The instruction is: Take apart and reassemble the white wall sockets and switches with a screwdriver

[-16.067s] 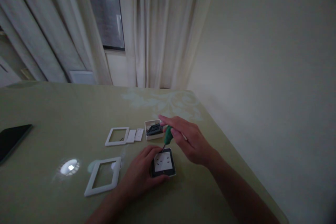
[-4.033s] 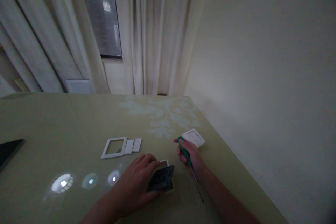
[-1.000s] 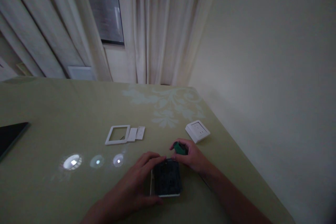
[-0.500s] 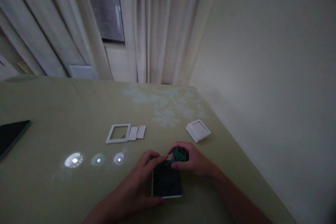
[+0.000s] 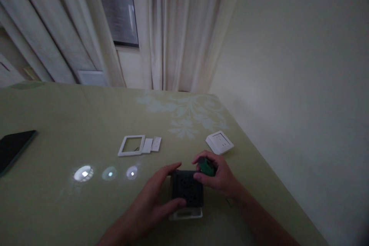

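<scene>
A black square socket insert (image 5: pixel 188 189) is gripped along its left side by my left hand (image 5: pixel 155 196), thumb on the near edge and fingers at the far corner. Below the insert, a white frame-like edge (image 5: pixel 188 214) shows at the near side. My right hand (image 5: pixel 219 173) is closed around a screwdriver with a green and black handle (image 5: pixel 206 166), its thumb touching the insert's far right corner. A thin shaft end (image 5: pixel 228 202) peeks out beneath my right wrist; the rest of it is hidden by the hand.
Beyond my hands lie a white square frame (image 5: pixel 121 149) and two small white plates (image 5: pixel 147 145). A white wall socket (image 5: pixel 220 142) sits near the table's right edge. A dark flat device (image 5: pixel 15 148) rests at far left. The wall (image 5: pixel 302 103) rises at right.
The black insert has lifted and tilted, exposing the white frame edge below it. My left thumb moved up onto the insert, and my right hand shifted slightly right with the screwdriver.
</scene>
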Demonstrator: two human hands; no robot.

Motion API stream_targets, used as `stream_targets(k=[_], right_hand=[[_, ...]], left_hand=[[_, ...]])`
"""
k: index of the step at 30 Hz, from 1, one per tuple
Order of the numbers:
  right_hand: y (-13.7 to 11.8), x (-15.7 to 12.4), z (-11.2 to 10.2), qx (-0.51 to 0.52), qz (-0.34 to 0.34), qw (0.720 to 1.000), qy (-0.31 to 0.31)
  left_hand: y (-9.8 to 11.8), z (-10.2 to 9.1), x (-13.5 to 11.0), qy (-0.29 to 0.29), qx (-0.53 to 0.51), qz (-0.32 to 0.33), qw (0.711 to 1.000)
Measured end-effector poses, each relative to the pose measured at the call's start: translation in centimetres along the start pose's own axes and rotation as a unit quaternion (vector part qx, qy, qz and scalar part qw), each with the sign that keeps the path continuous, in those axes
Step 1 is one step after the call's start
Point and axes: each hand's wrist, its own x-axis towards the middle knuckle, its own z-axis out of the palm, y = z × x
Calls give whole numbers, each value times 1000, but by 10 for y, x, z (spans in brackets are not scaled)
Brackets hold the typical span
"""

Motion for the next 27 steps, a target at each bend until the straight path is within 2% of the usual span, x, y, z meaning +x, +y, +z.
stream_targets(k=[4,9,16,20,24,27], right_hand=[[-3,-7,3,10,-37,999,27],[-7,-9,6,27,-59,998,17],[-6,-11,9,23,-69,997,26],[-7,-11,10,23,-56,998,11],[-10,-10,10,16,-38,999,-1],[-8,-9,12,5,-17,1000,-17]], left_hand=[[-1,9,-4,70,-9,-29,997],[1,14,-5,112,-45,-16,993],[13,11,-4,61,-72,-12,995],[13,12,-3,76,-71,-16,994],[18,10,5,68,-125,-15,990],[25,8,9,104,-169,-23,980]])
